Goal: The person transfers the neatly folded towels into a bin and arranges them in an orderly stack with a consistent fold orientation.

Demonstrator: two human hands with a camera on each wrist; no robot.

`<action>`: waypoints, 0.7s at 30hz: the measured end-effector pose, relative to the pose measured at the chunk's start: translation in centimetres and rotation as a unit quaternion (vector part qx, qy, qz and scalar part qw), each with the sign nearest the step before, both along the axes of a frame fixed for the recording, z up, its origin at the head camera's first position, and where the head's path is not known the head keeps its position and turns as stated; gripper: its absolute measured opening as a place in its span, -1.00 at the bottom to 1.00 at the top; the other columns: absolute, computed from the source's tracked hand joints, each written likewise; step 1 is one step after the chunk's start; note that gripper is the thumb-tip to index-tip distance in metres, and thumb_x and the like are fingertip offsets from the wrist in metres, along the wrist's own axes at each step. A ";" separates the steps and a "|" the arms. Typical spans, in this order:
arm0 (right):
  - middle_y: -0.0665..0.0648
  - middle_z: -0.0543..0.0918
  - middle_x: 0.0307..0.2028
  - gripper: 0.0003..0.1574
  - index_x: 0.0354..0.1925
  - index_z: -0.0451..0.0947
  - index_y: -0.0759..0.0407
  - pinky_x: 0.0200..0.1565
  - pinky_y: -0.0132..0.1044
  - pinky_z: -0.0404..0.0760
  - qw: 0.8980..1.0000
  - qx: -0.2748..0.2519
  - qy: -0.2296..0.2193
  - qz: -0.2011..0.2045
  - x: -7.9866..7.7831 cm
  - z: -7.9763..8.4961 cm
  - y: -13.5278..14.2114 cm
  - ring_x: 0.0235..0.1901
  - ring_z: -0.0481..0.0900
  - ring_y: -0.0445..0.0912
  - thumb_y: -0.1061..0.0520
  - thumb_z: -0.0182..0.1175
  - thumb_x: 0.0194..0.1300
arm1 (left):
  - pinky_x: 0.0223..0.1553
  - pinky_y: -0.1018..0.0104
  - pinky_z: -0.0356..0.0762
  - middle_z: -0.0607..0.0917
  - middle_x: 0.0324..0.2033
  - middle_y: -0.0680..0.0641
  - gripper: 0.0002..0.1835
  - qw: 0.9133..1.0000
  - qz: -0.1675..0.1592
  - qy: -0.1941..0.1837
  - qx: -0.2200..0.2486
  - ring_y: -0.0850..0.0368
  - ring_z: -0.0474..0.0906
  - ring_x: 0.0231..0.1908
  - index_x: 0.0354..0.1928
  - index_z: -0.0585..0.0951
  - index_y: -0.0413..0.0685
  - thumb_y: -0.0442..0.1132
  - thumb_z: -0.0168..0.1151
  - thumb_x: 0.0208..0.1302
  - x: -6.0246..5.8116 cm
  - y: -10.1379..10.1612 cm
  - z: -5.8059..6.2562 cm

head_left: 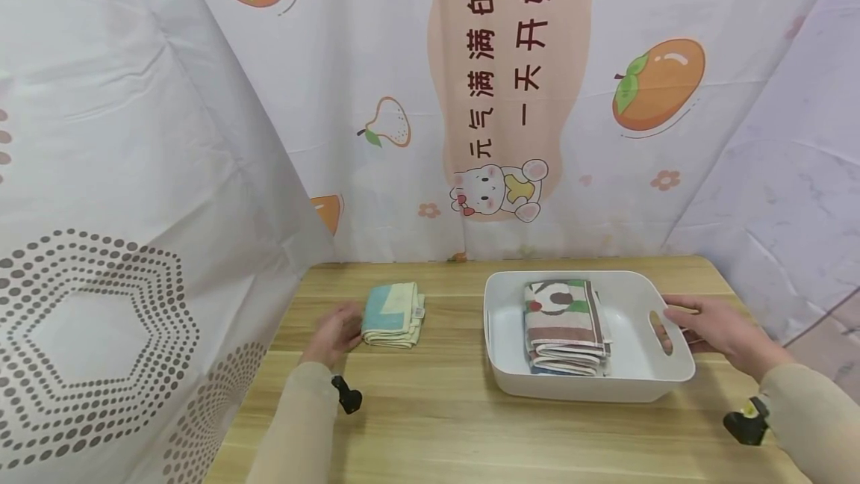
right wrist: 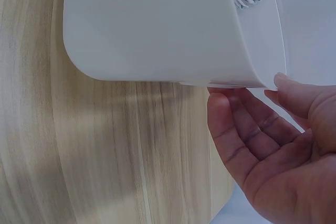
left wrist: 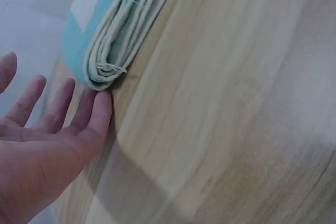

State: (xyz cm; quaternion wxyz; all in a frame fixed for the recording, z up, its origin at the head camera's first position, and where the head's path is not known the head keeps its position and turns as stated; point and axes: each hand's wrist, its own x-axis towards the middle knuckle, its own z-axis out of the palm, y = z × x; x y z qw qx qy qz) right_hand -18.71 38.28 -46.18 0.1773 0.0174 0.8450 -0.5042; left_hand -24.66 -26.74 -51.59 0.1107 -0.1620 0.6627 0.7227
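A small folded towel (head_left: 391,314), light blue and pale yellow, lies on the left part of the wooden table. My left hand (head_left: 334,332) is at its left side; in the left wrist view the relaxed fingers (left wrist: 100,111) touch or nearly touch the towel's folded edge. On the right stands a white plastic basket (head_left: 571,388) with a cut-out handle. My right hand (head_left: 719,331) grips its right end, thumb at the rim and fingers against the outer wall by the handle hole. Inside the basket sits a stack of folded towels (head_left: 563,323), the top one patterned in brown, white and green.
The wooden table (head_left: 430,424) runs back to a printed curtain (head_left: 390,193) with fruit and a cartoon figure. Another curtain (head_left: 134,193) hangs along the left side, close to the left arm. Black wrist devices (head_left: 746,424) are strapped at both sleeves.
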 end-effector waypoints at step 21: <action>0.29 0.74 -0.06 -0.20 0.52 -0.04 0.53 -0.16 -0.10 0.75 1.000 0.004 -0.001 -0.004 0.0 0.0 0.0 -0.21 0.75 0.00 0.01 -0.07 0.66 | 0.08 0.05 0.57 0.46 0.26 -0.38 -0.27 0.996 -0.086 -0.033 0.019 -0.14 0.53 0.08 0.61 -0.02 -0.09 0.04 -0.03 0.62 0.2 1.0 -1.3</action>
